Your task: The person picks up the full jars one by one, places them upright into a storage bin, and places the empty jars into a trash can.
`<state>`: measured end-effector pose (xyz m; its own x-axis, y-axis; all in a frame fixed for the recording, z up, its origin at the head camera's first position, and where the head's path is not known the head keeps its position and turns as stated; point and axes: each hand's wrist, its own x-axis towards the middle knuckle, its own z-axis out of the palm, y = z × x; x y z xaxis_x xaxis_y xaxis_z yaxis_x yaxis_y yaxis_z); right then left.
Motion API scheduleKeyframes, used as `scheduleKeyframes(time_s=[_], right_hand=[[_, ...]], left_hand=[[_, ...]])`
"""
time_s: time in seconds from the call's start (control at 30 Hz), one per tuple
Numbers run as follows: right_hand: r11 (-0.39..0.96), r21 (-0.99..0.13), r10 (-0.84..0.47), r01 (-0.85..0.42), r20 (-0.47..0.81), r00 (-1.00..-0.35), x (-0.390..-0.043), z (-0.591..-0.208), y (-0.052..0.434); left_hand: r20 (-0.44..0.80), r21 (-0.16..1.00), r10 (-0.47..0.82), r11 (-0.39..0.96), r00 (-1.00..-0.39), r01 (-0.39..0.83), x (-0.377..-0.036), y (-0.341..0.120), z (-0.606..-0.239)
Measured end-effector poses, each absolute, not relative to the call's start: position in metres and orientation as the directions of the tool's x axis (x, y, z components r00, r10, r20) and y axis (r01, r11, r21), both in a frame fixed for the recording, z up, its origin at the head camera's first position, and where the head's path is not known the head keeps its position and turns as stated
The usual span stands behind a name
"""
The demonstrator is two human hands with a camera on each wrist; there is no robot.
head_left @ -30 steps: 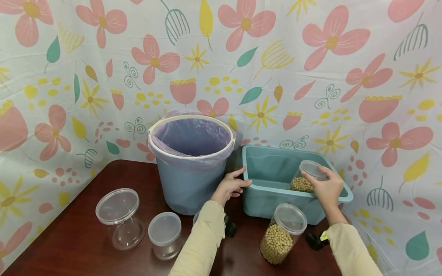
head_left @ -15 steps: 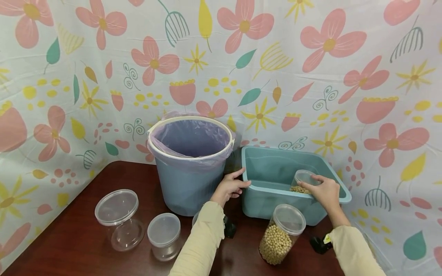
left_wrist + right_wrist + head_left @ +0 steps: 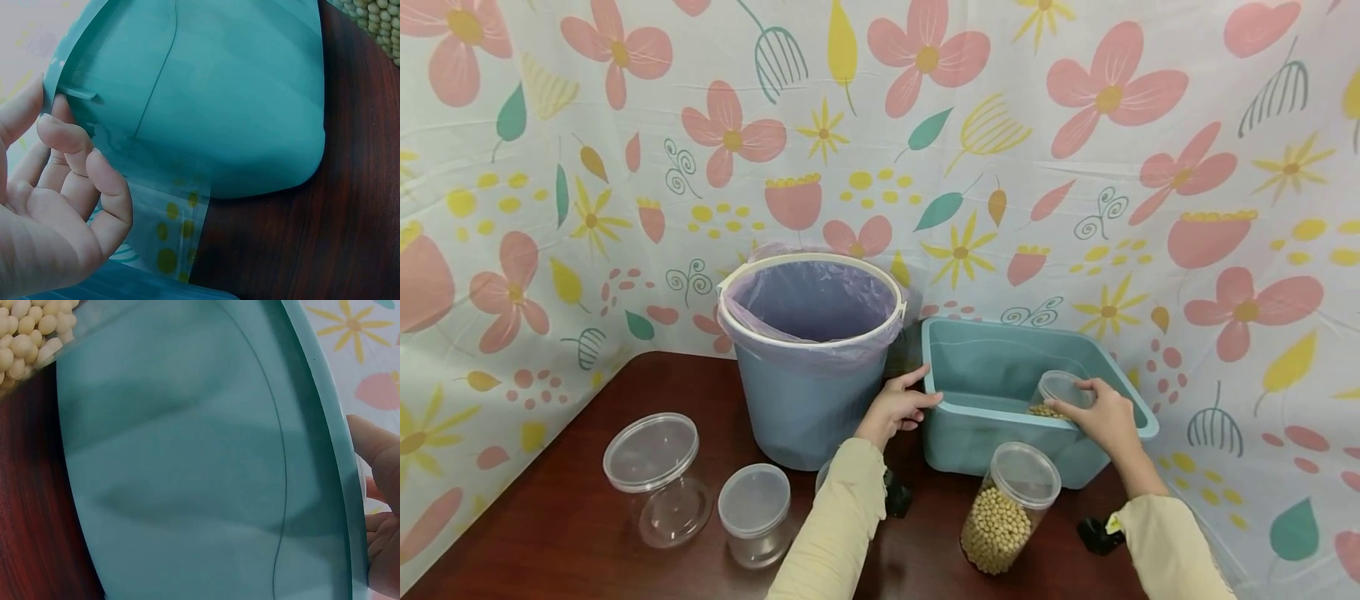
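Head view — unlabelled bean jar (image 3: 1057,393) — right hand (image 3: 1097,415)

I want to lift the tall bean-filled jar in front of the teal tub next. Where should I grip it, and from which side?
Grip the bean-filled jar around its clear wall just under the lid, coming from the right: it stands upright, its round side faces you, and the teal tub crowds it from behind. The right hand is probably nearest.
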<state>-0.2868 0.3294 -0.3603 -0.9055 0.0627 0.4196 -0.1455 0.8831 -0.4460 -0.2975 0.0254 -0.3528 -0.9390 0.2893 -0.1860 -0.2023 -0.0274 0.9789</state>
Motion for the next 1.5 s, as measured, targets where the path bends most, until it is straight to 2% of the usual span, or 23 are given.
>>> scheduleKeyframes(time_s=[0.13, 0.33, 0.6, 0.73, 0.87, 1.17, 1.33, 1.5], right_hand=[[0.888, -0.433, 0.052, -0.156, 0.431, -0.901, -0.284, -0.361, 0.329], [0.861, -0.473, 0.069, -0.187, 0.473, -0.878, -0.279, -0.361, 0.329], [0.851, -0.466, 0.053, -0.242, 0.534, -0.844, -0.268, -0.352, 0.319], [0.834, -0.462, 0.024, -0.302, 0.578, -0.816, -0.261, -0.351, 0.308], [0.82, -0.443, 0.0, -0.363, 0.635, -0.773, -0.256, -0.354, 0.301], [0.787, -0.438, -0.008, -0.434, 0.697, -0.717, -0.238, -0.357, 0.285], [0.752, -0.456, -0.02, -0.475, 0.706, -0.708, -0.225, -0.36, 0.275], [0.76, -0.469, 0.01, -0.45, 0.701, -0.713, -0.216, -0.366, 0.268]], left_hand=[[-0.198, 0.975, 0.301, -0.034, -0.933, -0.218, -0.308, 0.027, -0.364], [-0.198, 0.976, 0.281, -0.034, -0.939, -0.216, -0.323, 0.032, -0.38], [-0.202, 0.974, 0.291, -0.038, -0.935, -0.223, -0.315, 0.029, -0.37], [-0.194, 0.976, 0.294, -0.037, -0.936, -0.214, -0.312, 0.028, -0.368], [-0.196, 0.974, 0.295, -0.053, -0.935, -0.221, -0.323, 0.03, -0.38], [-0.186, 0.976, 0.296, -0.051, -0.937, -0.21, -0.325, 0.032, -0.382], [-0.184, 0.977, 0.293, -0.049, -0.938, -0.207, -0.324, 0.032, -0.383], [-0.182, 0.978, 0.284, -0.052, -0.941, -0.204, -0.325, 0.032, -0.383]])
